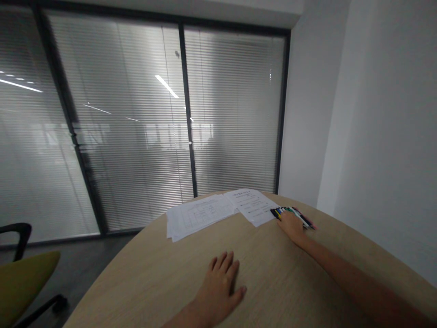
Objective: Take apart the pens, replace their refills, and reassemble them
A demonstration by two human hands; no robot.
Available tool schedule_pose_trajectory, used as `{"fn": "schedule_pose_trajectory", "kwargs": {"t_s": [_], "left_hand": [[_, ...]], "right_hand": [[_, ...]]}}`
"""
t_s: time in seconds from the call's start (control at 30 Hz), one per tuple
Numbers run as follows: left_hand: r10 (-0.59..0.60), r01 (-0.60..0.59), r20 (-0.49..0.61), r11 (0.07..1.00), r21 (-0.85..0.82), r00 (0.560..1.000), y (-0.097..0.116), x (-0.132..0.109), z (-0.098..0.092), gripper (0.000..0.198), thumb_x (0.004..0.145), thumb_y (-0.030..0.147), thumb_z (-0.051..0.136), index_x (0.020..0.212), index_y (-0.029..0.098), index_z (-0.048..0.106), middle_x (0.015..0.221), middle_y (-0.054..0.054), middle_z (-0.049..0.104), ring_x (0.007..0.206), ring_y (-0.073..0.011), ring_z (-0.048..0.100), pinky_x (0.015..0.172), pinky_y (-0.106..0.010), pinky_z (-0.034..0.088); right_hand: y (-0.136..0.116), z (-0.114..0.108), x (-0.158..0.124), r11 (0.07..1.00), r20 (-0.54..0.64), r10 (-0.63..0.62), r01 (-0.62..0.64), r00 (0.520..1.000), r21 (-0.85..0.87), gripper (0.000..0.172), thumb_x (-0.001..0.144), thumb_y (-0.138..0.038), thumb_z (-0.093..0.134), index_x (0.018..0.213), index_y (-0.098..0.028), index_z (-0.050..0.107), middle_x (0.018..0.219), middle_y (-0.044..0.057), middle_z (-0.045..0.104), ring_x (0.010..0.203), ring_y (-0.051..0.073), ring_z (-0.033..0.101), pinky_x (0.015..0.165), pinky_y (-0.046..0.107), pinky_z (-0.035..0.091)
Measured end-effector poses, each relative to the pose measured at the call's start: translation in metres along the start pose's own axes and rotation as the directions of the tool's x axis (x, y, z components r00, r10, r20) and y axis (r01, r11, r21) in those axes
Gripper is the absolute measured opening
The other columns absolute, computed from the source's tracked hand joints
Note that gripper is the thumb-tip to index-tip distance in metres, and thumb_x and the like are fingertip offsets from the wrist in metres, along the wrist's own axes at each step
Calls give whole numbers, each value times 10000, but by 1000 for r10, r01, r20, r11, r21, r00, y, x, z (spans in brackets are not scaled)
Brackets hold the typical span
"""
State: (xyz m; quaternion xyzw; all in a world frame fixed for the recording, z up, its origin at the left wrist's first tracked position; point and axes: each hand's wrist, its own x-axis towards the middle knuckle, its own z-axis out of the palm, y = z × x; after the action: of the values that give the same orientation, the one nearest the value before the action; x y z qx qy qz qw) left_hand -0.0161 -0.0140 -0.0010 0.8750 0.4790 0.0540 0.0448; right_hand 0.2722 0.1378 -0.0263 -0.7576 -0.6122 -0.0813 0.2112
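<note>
The left hand (220, 286) lies flat and empty on the wooden desk (136, 284), fingers spread, with printed paper sheets (200, 215) ahead of it. The right hand (292, 228) rests on a row of colored marker pens (294, 217), just beside the sheets – whether it grips them, I can't tell.

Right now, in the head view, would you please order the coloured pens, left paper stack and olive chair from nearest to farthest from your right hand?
1. Coloured pens: touching the fingertips of the right hand.
2. Left paper stack: on the table, farther left.
3. Olive chair: off the table, far left.
</note>
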Motion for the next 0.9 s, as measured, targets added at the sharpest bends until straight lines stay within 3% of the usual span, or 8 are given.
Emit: {"fn": "schedule_pose_trajectory", "kwargs": {"t_s": [0.1,0.23,0.57,0.73,0.9], "left_hand": [[0,0,-10,1000,-3,1000,-1,0,2,592,788,489,372,1264,137,378,1360,-139,265,1244,-286,224,1003,-469,175],[-3,3,0,1000,-5,1000,-1,0,1,594,787,497,370,1266,146,375,1363,-129,263,1247,-282,219,1004,-468,172],[-7,7,15,1000,-8,1000,0,1,-2,596,788,472,387,1270,123,367,1363,-144,256,1245,-288,220,1007,-469,164],[-12,12,9,1000,12,1000,-1,1,0,588,789,476,377,1267,133,373,1365,-137,254,1246,-281,221,1005,-459,177],[-12,13,-9,1000,26,1000,-1,1,-1,581,791,468,373,1265,133,375,1361,-132,266,1244,-272,231,1005,-450,180]], "right_hand": [[2,1,-1,999,-11,-2,2,1000,37,187,817,-287,499,921,-147,566,966,71,578,865,178,546,740,351,436],[3,-2,-1,998,-26,-34,35,999,44,93,759,-199,534,795,-139,595,891,143,607,873,255,548,678,330,407],[1,-8,-17,982,-62,-188,189,980,2,163,778,-202,428,788,-140,578,888,150,599,841,258,550,677,331,399],[-1,-16,-41,938,-40,-344,345,938,31,215,790,-197,391,850,-141,591,934,129,595,906,235,534,793,338,386],[0,-21,-66,873,31,-482,477,876,106,322,795,-231,386,1040,-129,567,1094,113,575,1032,214,496,904,337,348]]}}
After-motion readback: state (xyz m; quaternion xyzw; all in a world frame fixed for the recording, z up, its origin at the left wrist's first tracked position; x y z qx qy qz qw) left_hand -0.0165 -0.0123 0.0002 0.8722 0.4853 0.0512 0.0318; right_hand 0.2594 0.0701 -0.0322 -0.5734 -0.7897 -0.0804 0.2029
